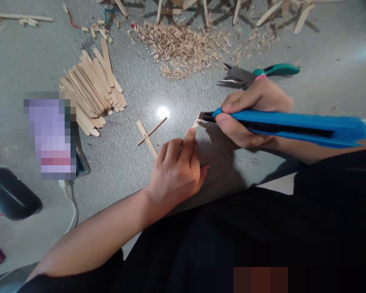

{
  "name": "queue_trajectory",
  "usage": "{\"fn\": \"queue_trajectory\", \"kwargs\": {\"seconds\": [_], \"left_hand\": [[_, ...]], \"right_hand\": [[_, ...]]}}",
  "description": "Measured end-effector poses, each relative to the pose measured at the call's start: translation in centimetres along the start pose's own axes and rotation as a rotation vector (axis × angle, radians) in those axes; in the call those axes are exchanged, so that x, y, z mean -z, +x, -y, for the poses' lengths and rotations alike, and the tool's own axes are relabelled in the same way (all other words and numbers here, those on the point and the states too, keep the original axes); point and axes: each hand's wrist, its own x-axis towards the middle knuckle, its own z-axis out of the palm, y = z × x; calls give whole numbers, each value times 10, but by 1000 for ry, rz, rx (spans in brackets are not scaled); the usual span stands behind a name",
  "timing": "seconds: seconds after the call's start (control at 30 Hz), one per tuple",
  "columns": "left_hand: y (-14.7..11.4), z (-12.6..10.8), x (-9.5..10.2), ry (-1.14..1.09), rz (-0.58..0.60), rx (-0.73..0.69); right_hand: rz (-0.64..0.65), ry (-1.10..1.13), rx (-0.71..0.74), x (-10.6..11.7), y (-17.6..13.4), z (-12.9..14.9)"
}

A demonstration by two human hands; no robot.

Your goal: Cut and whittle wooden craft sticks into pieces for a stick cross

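My right hand (264, 95) is wrapped round a blue utility knife (308, 119). Its blade meets the far end of a short wooden stick piece (196, 122). My left hand (177, 165) presses that piece against the table, index finger stretched along it; the rest of the piece is hidden under the fingers. Just left of this hand lies a flat craft stick (151, 145), its near end covered by the hand. A thin wooden strip (159, 125) crosses over it.
Craft sticks (91, 85) lie fanned in a pile at left, near a phone (83, 156) on a white cable (75, 207). Wood chips (179, 49) are heaped at the back. Green-handled pliers (238, 76) rest beyond my right hand. Stick structures (205, 14) stand along the far edge.
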Motion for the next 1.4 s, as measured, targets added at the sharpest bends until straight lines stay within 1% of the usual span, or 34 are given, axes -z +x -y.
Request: {"fn": "queue_trajectory", "kwargs": {"seconds": [0.03,0.07,0.1,0.17,0.23,0.3,0.4,0.47,0.63,0.73,0.8,0.9,1.0,1.23,1.33,1.4], "left_hand": [[0,0,0,-3,4,0],[0,0,0,-7,4,-1],[-1,0,0,-10,3,-2],[-2,1,-1,-16,-9,-1],[-3,2,-3,-26,-23,-2],[-3,2,-4,-41,-27,2],[-3,3,-5,-59,-29,15],[-3,3,-5,-58,-34,18],[-4,3,-5,-51,-35,16],[-4,3,-5,-49,-41,19],[-4,3,-5,-39,-44,18],[-4,3,-5,-40,-35,16],[-5,3,-5,-56,-22,12],[-4,2,-3,-38,-30,16],[-4,2,-1,-17,-33,7],[-5,2,0,-1,-61,-13]], "right_hand": [[-82,23,58,0,0,1],[-105,28,104,-1,0,2],[-124,31,184,-2,0,1],[-70,13,244,-3,0,-2],[-16,-21,241,-3,1,-7],[-1,-50,271,-1,2,-10],[2,-59,427,0,7,-11],[-16,-78,464,0,9,-9],[-60,-130,428,-4,6,-2],[-51,-134,379,-5,3,1],[-26,-141,373,-5,2,2],[-24,-163,359,-5,2,2],[-35,-154,427,-6,3,-1],[-37,-152,495,-6,4,-5],[-34,-118,466,-7,3,-2],[-5,-102,449,-7,1,0]]}}
